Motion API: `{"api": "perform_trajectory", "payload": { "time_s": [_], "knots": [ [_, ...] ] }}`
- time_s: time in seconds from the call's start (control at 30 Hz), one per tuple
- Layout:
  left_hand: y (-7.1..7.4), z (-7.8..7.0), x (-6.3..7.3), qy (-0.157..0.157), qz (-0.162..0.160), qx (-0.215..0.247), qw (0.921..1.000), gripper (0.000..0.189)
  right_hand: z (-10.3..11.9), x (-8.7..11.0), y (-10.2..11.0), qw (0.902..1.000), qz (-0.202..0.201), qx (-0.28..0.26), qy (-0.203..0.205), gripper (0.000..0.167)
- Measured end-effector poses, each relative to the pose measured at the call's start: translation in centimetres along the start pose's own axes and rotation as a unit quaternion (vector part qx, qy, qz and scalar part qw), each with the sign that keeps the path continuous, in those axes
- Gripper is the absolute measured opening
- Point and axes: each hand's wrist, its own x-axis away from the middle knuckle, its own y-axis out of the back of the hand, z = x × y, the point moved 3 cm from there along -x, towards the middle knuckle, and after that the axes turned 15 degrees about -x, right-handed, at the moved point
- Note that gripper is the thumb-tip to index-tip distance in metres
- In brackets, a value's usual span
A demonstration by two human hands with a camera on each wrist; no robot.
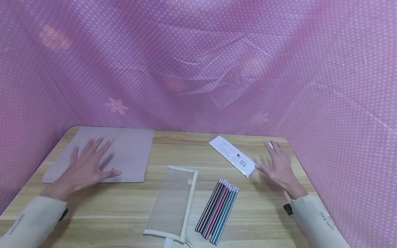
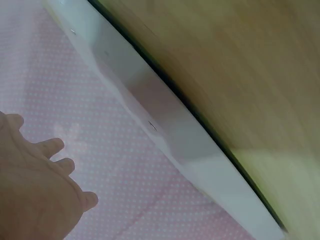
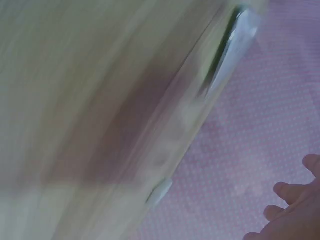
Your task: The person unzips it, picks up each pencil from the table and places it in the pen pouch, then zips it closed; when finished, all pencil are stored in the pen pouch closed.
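Observation:
My left hand (image 1: 85, 170), fingers spread, hovers above a pale grey-white flat sheet or folder (image 1: 130, 148) at the table's left, with its shadow falling on it. In the left wrist view the sheet (image 2: 165, 110) shows edge-on beyond the fingers. My right hand (image 1: 279, 167) is held with fingers extended at the table's right, its thumb tip overlapping the corner of a white printed packet (image 1: 231, 155) in the head view. A small white piece (image 1: 271, 145) shows between its fingers, and lies apart from the hand in the right wrist view. Both hands hold nothing.
At the front middle lies a see-through mesh zip pouch (image 1: 173, 203) with white edging. Beside it, several dark, red and teal pencils (image 1: 217, 212) lie in a row. Pink dotted cloth (image 1: 198, 69) hangs around the back and sides of the wooden table (image 1: 118, 220).

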Motion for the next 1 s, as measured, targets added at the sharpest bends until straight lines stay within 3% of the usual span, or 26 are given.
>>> {"api": "perform_trajectory", "payload": {
  "time_s": [0.13,0.27,0.37,0.53,0.77,1.0],
  "knots": [
    [0.4,-1.1,0.0,-0.012,-0.016,0.03,0.9994,0.119,1.1,0.0,-0.7,0.9968,-0.01,-0.08,0.003,0.094],
    [0.9,-2.5,0.0,-0.029,-0.046,0.085,0.9949,0.123,2.7,0.3,-1.4,0.9868,-0.015,-0.161,-0.016,0.091],
    [1.2,-4.1,0.0,-0.045,-0.056,0.116,0.9906,0.123,4.1,0.5,-1.9,0.973,-0.017,-0.23,-0.013,0.087],
    [1.4,-7.6,0.8,-0.069,-0.034,0.12,0.9898,0.123,6.4,0.8,-3.5,0.9417,0.004,-0.336,-0.005,0.081],
    [1.4,-12.9,2.5,-0.103,0.0,0.106,0.989,0.117,10.1,1.6,-6.2,0.9233,0.067,-0.377,0.027,0.072],
    [1.2,-17.0,3.9,-0.138,0.028,0.11,0.9839,0.116,13.5,2.9,-9.2,0.9258,0.131,-0.354,0.022,0.072]
  ]
}}
